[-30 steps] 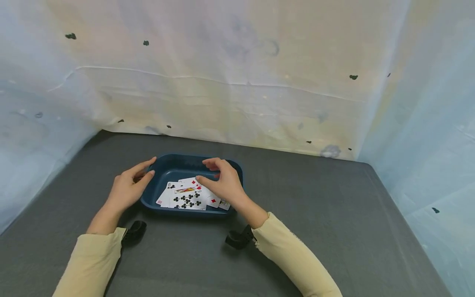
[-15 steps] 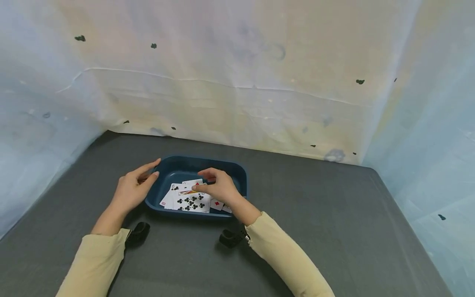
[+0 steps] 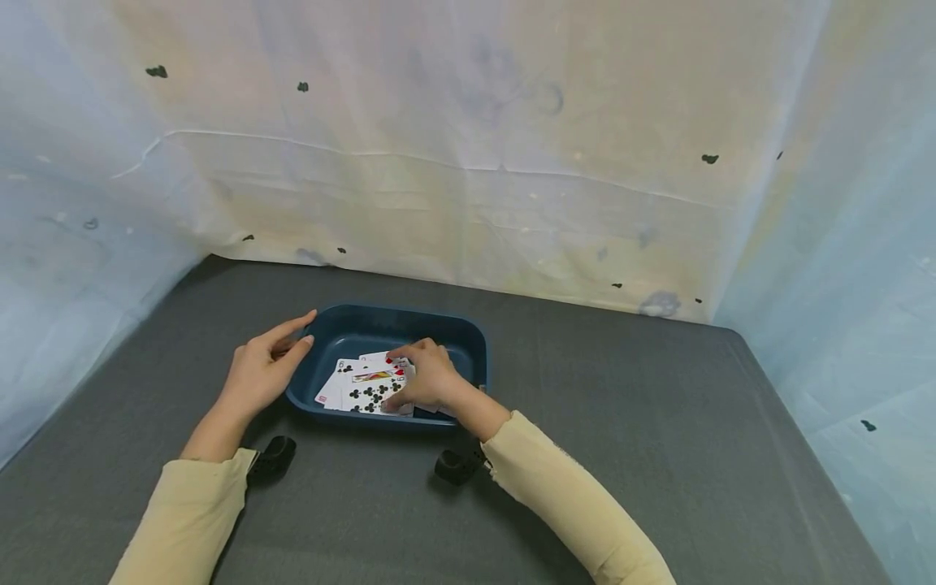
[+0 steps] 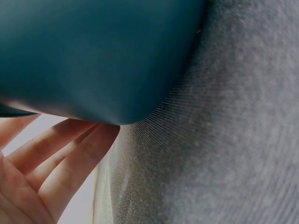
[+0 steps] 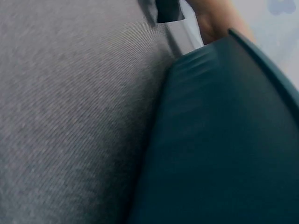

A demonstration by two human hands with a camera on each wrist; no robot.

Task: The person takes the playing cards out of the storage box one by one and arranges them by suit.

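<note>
A pile of playing cards (image 3: 369, 388) lies face up inside a dark blue tray (image 3: 446, 331), spread out a bit so they overlap. The top one near the front shows lots of black clubs. The tray sits on a grey table (image 3: 621, 422), near the middle and a little to the left. The right hand (image 3: 424, 380) is down in the tray, on top of the cards at their right side. Its fingers are bent over the cards and touch them, but I cannot tell if they really pinch a card or just press on it. The left hand (image 3: 259, 375) rests against the left outside wall of the tray, with its fingers straight and loose, holding nothing. In the left wrist view those fingers (image 4: 56, 163) lie right beside the tray's rounded corner. Both arms wear pale yellow sleeves (image 3: 570, 512). Behind the table hangs a white, wrinkled sheet (image 3: 468, 146) with small dark spots.
</note>
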